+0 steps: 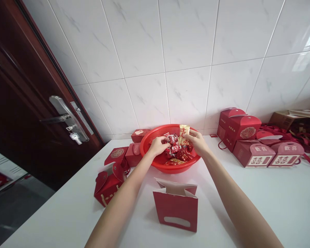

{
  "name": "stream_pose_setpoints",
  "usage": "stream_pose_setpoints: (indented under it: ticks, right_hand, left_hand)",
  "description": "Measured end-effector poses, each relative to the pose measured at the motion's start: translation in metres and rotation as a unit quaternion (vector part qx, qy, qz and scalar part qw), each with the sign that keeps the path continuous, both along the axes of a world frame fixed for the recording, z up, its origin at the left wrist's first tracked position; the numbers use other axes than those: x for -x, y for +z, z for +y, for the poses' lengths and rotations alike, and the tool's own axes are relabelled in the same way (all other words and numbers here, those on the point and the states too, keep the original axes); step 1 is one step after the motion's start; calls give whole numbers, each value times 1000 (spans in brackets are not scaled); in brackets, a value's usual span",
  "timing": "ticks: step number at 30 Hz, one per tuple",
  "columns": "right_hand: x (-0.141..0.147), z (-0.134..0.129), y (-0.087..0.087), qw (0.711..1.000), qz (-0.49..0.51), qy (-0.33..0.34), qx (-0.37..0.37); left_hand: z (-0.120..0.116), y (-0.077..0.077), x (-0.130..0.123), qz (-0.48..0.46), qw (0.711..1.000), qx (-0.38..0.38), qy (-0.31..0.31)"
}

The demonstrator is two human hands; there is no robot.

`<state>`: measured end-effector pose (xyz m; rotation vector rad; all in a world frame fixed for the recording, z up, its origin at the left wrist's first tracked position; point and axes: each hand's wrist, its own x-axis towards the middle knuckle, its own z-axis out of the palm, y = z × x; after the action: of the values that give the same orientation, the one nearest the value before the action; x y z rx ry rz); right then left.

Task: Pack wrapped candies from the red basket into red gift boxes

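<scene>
A red plastic basket (155, 165) holds several wrapped sweets in red and gold packets, such as a red packet (184, 154). My left hand (158, 146) reaches in over the basket's left side, its thumb and fingers closed round a small red wrapped candy (167, 141). At the right rim, my right hand (195, 139) pinches a gold packet (184, 133) with red characters and holds it upright. Between my forearms stands a red paper gift box (176, 210), its top open and a pale oval cutout in its front.
Red gift boxes (110, 182) stand left of the basket. More boxes (244, 132) are stacked at right, near a heap of red ribbons (270, 127) and a cardboard box (281, 120). A tiled wall (144, 100) backs the white table (74, 206); a dark door (23, 86) is left.
</scene>
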<state>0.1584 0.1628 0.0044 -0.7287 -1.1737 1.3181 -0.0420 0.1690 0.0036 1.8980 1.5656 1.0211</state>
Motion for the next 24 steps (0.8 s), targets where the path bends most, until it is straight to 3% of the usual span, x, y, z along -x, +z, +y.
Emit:
stream_pose_setpoints:
  ticks: [14, 24]
  right_hand:
    - [-2, -4, 3, 998, -35, 59, 3]
    - [-6, 2, -2, 995, -31, 93, 12]
  left_hand:
    - [-3, 5, -3, -109, 994, -21, -7]
    - [-3, 4, -4, -179, 979, -60, -80]
